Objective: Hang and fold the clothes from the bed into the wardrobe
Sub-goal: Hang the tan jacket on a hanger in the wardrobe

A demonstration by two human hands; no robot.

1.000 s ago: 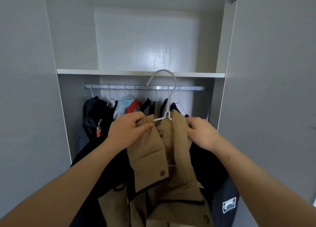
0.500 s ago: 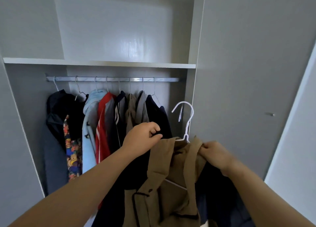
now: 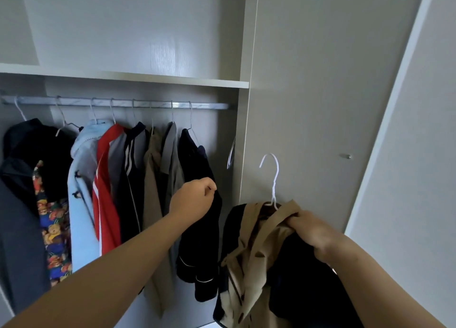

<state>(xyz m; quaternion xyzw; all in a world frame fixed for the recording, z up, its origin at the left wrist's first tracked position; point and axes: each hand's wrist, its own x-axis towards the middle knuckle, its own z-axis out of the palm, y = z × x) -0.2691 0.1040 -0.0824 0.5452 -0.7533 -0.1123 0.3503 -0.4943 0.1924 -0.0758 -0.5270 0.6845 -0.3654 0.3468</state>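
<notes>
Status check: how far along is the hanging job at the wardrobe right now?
Done: several garments hang on the rail, the navy jacket rightmost. In hand: right hand grips the tan coat on its white hanger, hook not yet on the rail; left hand, fingers curled, is at the navy jacket. Left: hook it on the free right end. The bed is out of view.

Shiny, faintly mottled metal on the rail (image 3: pixel 118 103) at 10 o'clock and the knob (image 3: pixel 348 156) at 3 o'clock. Matt tan cloth for the coat (image 3: pixel 256 253) at 5 o'clock, on a smooth white coated-wire hanger (image 3: pixel 272 177). Glossy, finely grained finish across the back panel (image 3: pixel 170 53) at 12 o'clock.
</notes>
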